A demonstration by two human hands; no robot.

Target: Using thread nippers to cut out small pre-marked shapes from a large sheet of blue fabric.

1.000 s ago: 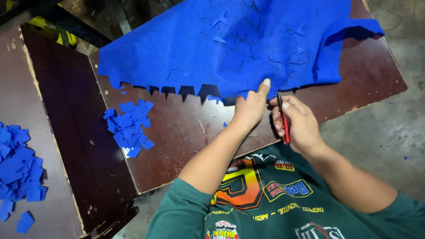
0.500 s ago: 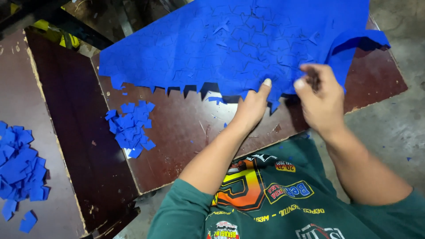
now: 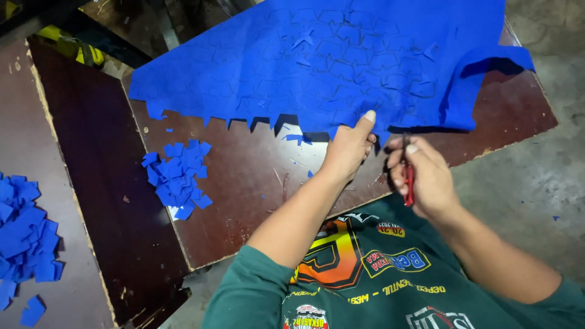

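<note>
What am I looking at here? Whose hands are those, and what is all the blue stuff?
The picture comes from a small camera worn on a person's head, so you look down just as they do. That is why you see their green shirt at the bottom and both arms reaching forward.

The left hand pinches the near edge of a big blue sheet spread over a dark brown board. The sheet has many cut lines in it, and its near edge is jagged.

The right hand holds a red-handled cutting tool, probably small scissors; most of it is hidden in the fist.

On the board lies a little pile of blue cut pieces. A bigger heap of blue pieces sits on another surface at the far left.
</note>
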